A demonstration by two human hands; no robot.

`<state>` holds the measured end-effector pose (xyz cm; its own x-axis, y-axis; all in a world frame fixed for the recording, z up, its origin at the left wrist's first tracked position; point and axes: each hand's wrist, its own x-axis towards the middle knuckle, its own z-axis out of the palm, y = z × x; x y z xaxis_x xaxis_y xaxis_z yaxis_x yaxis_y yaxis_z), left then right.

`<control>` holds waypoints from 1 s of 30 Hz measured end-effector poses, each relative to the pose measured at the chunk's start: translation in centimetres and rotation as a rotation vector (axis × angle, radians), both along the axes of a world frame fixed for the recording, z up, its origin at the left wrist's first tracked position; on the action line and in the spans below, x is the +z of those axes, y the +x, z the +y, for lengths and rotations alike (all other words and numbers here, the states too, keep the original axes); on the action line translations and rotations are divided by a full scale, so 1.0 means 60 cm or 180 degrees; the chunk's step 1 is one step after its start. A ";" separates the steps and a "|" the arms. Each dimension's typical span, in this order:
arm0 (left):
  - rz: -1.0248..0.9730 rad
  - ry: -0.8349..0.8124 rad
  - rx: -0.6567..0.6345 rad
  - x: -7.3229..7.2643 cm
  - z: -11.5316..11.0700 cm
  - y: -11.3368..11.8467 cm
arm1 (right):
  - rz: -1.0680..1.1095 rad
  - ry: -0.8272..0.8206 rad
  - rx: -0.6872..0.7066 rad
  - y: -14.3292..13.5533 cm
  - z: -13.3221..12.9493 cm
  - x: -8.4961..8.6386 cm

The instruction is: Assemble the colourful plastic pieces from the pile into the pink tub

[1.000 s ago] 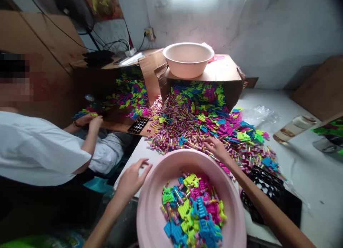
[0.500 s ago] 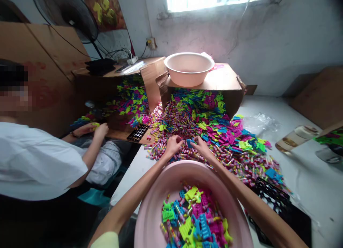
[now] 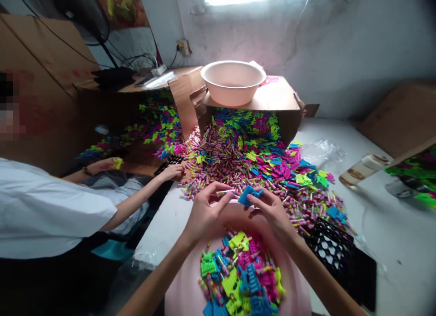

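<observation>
The left hand (image 3: 206, 207) is nearly closed, pinching a thin pale stick (image 3: 223, 192) between thumb and fingers, its tip toward the right. The right hand (image 3: 270, 209), thumb and fingers drawn together, grips a flat blue plastic piece (image 3: 248, 197) with a ridged face. The two parts hang near each other, apart, over the far rim of a wide pink plastic basin (image 3: 184, 279).

Good handling here probably calls for a light pinch well back on each part, so the stick's tip and the blue piece's near edge are free of the fingertips and easy to line up. Working over the basin seems wise, since a dropped part would likely land inside it.

Below the hands, the basin holds blue, yellow and pink plastic pieces (image 3: 231, 284) mixed with striped sticks. Just beyond the hands, a loose heap of small striped sticks (image 3: 225, 166) covers the table (image 3: 163, 220); its clutter could hamper picking out a single part. A co-worker's hand (image 3: 173, 171) is at the heap's edge, left of the hands, so reaching there risks a bump. Right of the right hand lies a black perforated plastic tray (image 3: 332, 245), close to that forearm.
</observation>
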<state>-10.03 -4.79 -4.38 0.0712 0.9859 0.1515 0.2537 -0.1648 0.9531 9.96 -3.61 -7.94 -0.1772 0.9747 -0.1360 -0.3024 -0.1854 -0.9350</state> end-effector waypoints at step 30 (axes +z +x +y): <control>0.0948 0.1012 -0.0135 -0.014 -0.069 0.062 | -0.1969 0.1706 -0.0438 0.018 -0.105 -0.005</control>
